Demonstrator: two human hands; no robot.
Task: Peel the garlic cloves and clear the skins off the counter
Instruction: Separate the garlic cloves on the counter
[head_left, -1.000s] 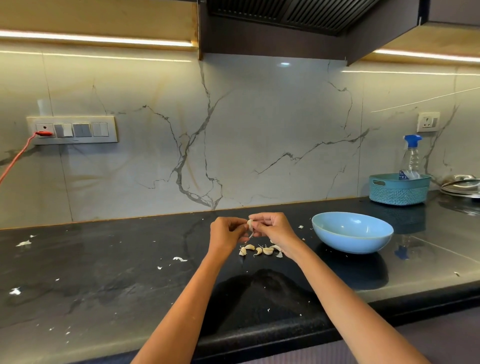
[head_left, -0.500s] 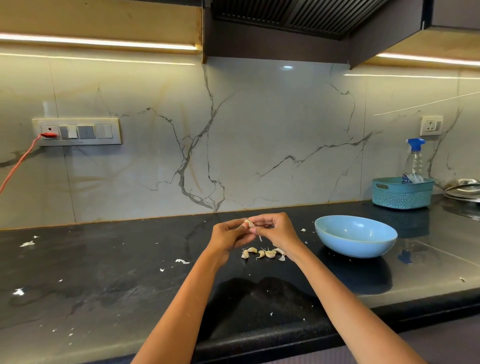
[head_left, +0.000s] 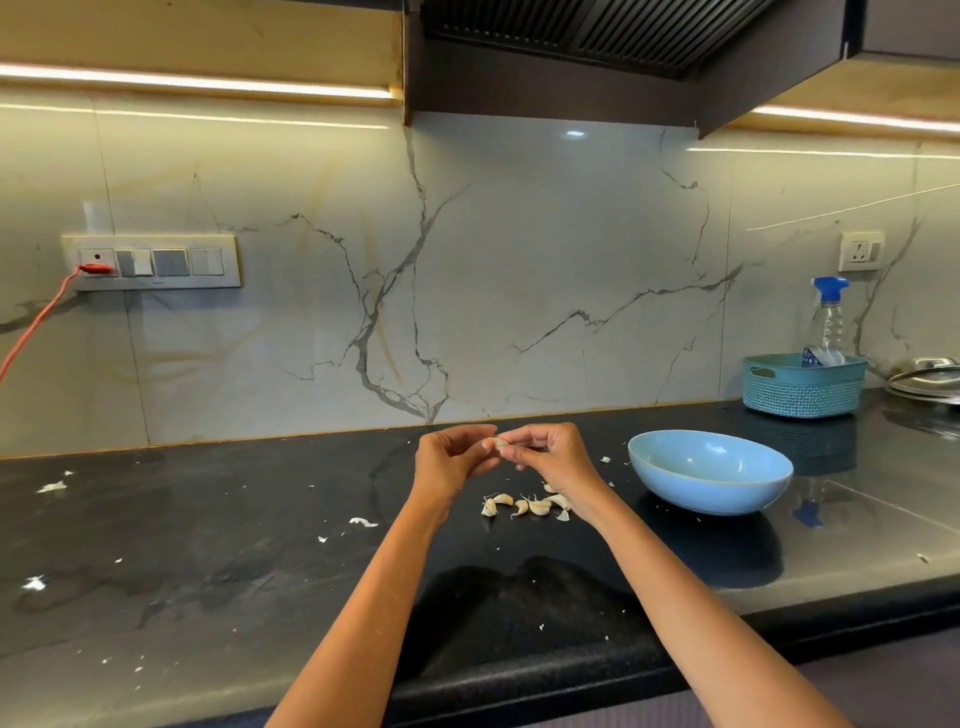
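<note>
A pale garlic clove (head_left: 497, 443) is held up above the black counter (head_left: 208, 545), pinched between the fingertips of my left hand (head_left: 451, 465) and my right hand (head_left: 550, 457). Below the hands, several unpeeled cloves (head_left: 527, 505) lie in a loose row on the counter. A light blue bowl (head_left: 709, 470) stands just to the right of my right hand. White scraps of garlic skin (head_left: 362, 521) lie scattered over the counter, with more skin flakes (head_left: 52, 487) at the far left.
A teal basket (head_left: 802, 384) with a spray bottle (head_left: 828, 322) in it stands at the back right, beside a metal lid (head_left: 927, 376). A red cable (head_left: 31, 327) hangs from the wall socket at the left. The counter's front edge runs below my forearms.
The hands have stayed above the cloves and keep working the same clove; the fingers have shifted slightly around it. The view has drifted a little.
</note>
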